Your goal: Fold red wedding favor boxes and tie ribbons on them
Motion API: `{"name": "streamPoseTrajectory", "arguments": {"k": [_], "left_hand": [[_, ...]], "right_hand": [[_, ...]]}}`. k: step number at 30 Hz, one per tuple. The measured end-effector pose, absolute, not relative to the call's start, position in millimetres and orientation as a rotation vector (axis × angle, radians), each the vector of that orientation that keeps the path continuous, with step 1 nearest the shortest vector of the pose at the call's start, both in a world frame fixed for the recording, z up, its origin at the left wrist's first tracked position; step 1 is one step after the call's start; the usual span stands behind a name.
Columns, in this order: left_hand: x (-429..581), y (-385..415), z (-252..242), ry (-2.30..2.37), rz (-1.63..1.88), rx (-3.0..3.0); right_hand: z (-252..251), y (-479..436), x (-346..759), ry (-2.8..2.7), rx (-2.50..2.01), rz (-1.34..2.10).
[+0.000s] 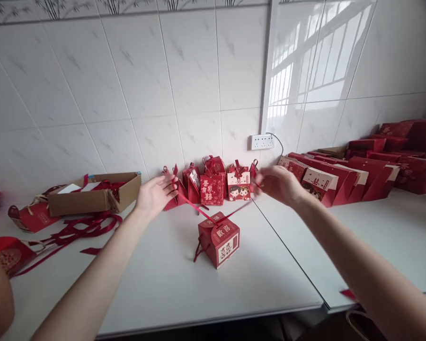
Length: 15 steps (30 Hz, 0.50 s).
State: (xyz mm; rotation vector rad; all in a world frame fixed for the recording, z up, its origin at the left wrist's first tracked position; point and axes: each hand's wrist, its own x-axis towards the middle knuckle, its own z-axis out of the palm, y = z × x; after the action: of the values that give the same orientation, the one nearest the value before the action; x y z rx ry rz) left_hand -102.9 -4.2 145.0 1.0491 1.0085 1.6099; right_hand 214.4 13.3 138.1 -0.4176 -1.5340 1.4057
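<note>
A small red gift box (219,239) with gold lettering stands on the white table (163,284) in front of me. A dark red ribbon (195,207) runs up from its top in two strands, one to each hand. My left hand (156,194) is closed on the left strand, raised above and left of the box. My right hand (279,184) pinches the right strand, raised above and right of the box. Both strands look taut.
A row of finished red gift boxes (220,182) stands against the tiled wall. A cardboard box (94,194) and loose red ribbons (81,227) lie to the left. Flat red boxes (341,177) are stacked on the right. A wall socket (261,141) sits behind.
</note>
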Motion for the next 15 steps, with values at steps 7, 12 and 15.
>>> {"name": "streamPoseTrajectory", "arguments": {"k": [7, 12, 15], "left_hand": [[-119.5, -2.1, 83.5, 1.608, 1.046, 1.693], [-78.8, -11.6, 51.2, 1.411, 0.722, 1.859], [-71.8, -21.9, 48.9, 1.397, 0.623, 1.911]], "right_hand": [[105.3, -16.0, 229.9, -2.024, -1.087, 1.647], [72.6, -23.2, 183.8, -2.066, -1.534, 1.224], [56.6, -23.3, 178.9, -2.118, -1.551, 1.033]]}}
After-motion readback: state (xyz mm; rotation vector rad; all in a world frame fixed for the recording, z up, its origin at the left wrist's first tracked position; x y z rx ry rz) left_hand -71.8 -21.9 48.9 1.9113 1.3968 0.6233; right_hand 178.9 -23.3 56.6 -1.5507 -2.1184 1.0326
